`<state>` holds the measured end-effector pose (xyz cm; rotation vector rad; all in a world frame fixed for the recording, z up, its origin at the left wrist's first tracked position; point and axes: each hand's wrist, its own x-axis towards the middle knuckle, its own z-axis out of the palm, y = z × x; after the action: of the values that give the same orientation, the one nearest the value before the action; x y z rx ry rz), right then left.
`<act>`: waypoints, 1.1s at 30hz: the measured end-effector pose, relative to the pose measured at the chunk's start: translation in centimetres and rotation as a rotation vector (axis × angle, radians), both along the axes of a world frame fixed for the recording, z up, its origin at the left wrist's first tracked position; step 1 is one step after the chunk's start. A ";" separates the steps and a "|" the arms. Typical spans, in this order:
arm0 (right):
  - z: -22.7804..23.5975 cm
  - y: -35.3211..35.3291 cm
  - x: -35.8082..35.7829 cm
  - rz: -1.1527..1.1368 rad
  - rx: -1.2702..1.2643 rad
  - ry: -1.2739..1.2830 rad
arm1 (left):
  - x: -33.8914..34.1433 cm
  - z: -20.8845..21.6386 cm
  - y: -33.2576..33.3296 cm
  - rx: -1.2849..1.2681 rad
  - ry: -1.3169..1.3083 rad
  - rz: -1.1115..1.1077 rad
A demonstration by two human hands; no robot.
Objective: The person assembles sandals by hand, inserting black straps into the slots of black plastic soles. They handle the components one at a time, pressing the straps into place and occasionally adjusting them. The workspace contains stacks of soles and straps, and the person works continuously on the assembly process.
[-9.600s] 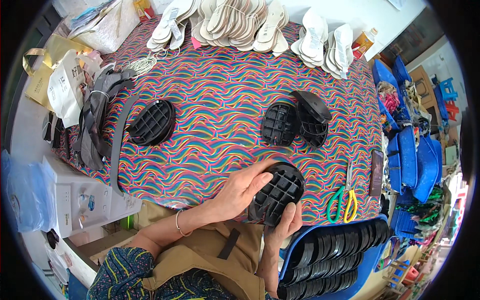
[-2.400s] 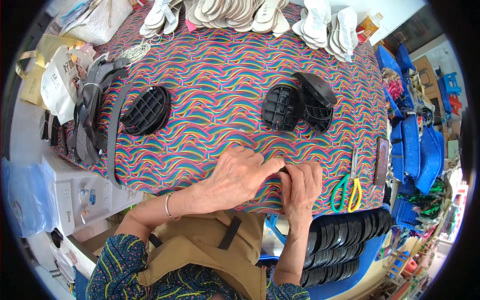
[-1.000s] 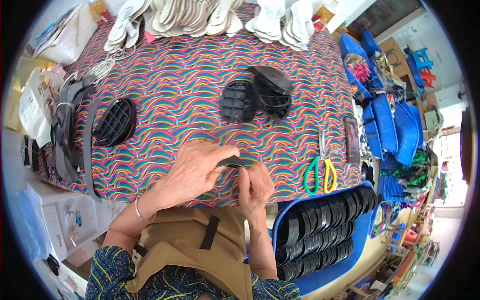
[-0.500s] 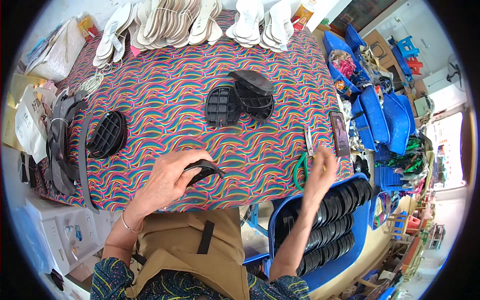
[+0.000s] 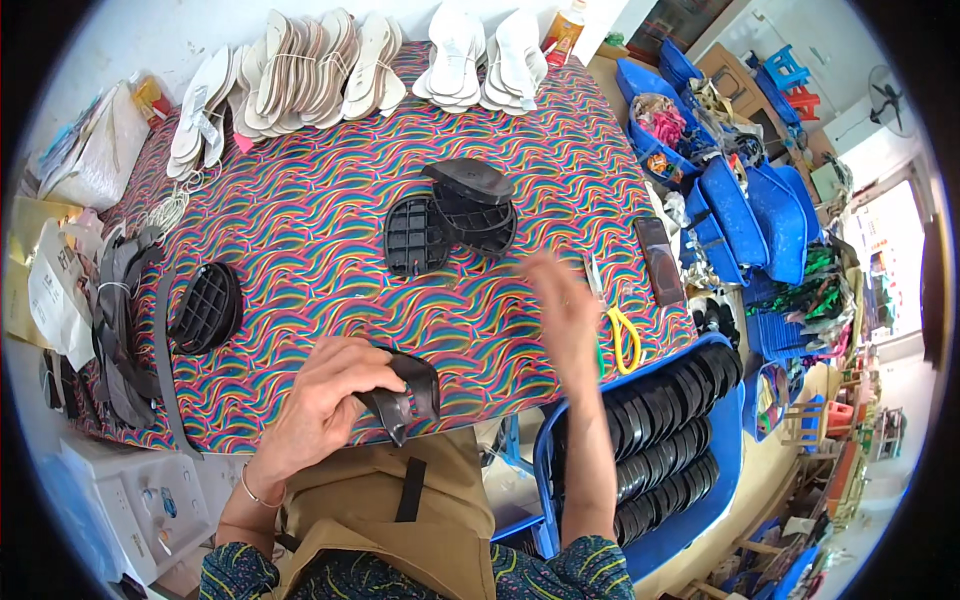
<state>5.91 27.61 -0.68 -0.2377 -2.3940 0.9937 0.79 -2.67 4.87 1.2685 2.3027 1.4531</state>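
Near the table's front edge, my left hand (image 5: 325,400) is closed around a glossy black shoe-heel piece (image 5: 412,385), its pointed end hanging down towards my lap. My right hand (image 5: 565,320) is in the air over the table, its fingers smeared by motion, and I cannot make out anything in it. Beside it lie yellow-handled scissors (image 5: 625,345) with blades pointing away. Part of a green handle (image 5: 600,360) shows behind the right wrist. Further back, black heels with gridded undersides (image 5: 415,238) lie together, one tilted on top (image 5: 470,180). More gridded heels (image 5: 207,308) are stacked at the left.
Black strips (image 5: 125,340) lie along the left edge. Tied stacks of pale insoles (image 5: 290,75) line the back. A phone (image 5: 657,260) lies at the right edge. Below it, a blue tub (image 5: 720,500) holds rows of black heels. Blue bins (image 5: 735,215) stand beyond.
My right hand has left the yellow-handled scissors, now lying on the table, and moved left. The heel piece in my left hand has turned, showing more of its face. The phone screen has gone dark.
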 end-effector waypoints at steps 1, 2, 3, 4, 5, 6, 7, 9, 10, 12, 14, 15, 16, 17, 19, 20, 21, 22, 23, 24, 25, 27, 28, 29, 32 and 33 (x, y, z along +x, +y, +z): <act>0.6 -3.0 0.2 0.157 -0.139 -0.072 | 0.1 0.2 -0.1 0.026 0.039 0.002; 1.3 -5.5 1.0 0.212 -0.346 -0.271 | 0.0 0.8 -0.1 0.030 0.015 -0.051; 1.1 -7.5 1.4 0.254 -0.691 -0.394 | 0.0 1.2 0.1 0.057 0.027 -0.085; 1.9 -8.6 1.9 0.282 -0.889 -0.494 | 0.0 1.6 0.3 0.089 0.038 -0.121; 0.9 -9.5 2.5 0.271 -1.082 -0.470 | -0.1 1.7 0.4 0.121 0.048 -0.156; 0.2 -10.3 2.8 0.263 -1.272 -0.444 | -0.2 1.8 0.3 0.096 0.070 -0.199; 0.1 -10.7 2.9 0.253 -1.461 -0.414 | -0.3 1.6 0.5 0.101 0.097 -0.218; 1.4 -11.0 3.6 0.192 -1.598 -0.290 | -0.4 1.2 1.0 0.106 0.152 -0.254; 1.9 -11.1 3.6 0.175 -1.596 -0.230 | -0.4 1.3 0.9 0.071 0.107 -0.286; 2.0 -10.9 3.8 0.194 -1.605 -0.129 | -0.1 1.5 1.0 0.048 0.083 -0.304; 1.8 -10.5 4.3 0.194 -1.555 -0.107 | -0.2 1.4 1.1 0.065 0.039 -0.357; 1.7 -10.5 4.5 0.189 -1.531 -0.094 | -0.9 1.4 0.9 0.094 0.005 -0.404; 1.8 -10.5 4.6 0.175 -1.532 -0.055 | -1.4 1.3 0.9 0.123 -0.029 -0.451; 2.0 -10.6 4.6 0.161 -1.534 -0.016 | -1.6 1.2 1.1 0.176 -0.176 -0.458; 1.9 -11.0 4.4 0.111 -1.441 0.069 | -1.7 1.2 1.3 0.282 -0.465 -0.449; 1.3 -11.4 4.3 0.068 -1.345 0.119 | -0.6 1.3 1.9 0.359 -0.697 -0.278; 0.9 -11.9 4.0 0.038 -1.250 0.165 | -0.4 -1.6 2.3 0.669 -0.646 -0.264; 0.3 -12.0 3.9 -0.020 -1.121 0.210 | -0.6 -1.6 2.9 0.912 -0.727 -0.201; 0.0 -11.9 4.0 -0.108 -1.047 0.258 | -0.8 -1.4 3.7 1.160 -0.796 -0.134; 0.0 -11.6 3.9 -0.150 -1.097 0.261 | -1.1 -1.7 3.7 1.048 -0.824 -0.036; 0.2 -11.3 3.8 -0.190 -1.146 0.260 | -1.3 -2.2 3.7 0.939 -0.848 0.065; -0.4 -11.4 3.4 -0.203 -1.187 0.346 | -0.3 -3.5 4.5 0.721 -1.052 0.049; -0.5 -11.5 3.4 -0.194 -1.174 0.370 | 0.2 -4.5 4.8 0.587 -1.182 0.044; -0.8 -11.7 3.3 -0.172 -1.181 0.392 | 1.3 -5.0 5.6 0.603 -1.248 0.057; -1.1 -11.9 3.5 -0.167 -1.173 0.418 | 2.8 -5.9 5.9 0.525 -1.130 0.139; -1.0 -12.1 3.4 -0.178 -1.152 0.414 | 2.9 -5.9 5.9 0.437 -0.937 0.165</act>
<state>9.29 15.53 -1.65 -0.5587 -1.1903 1.9826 3.68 3.21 -1.03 0.2769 1.5155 2.0725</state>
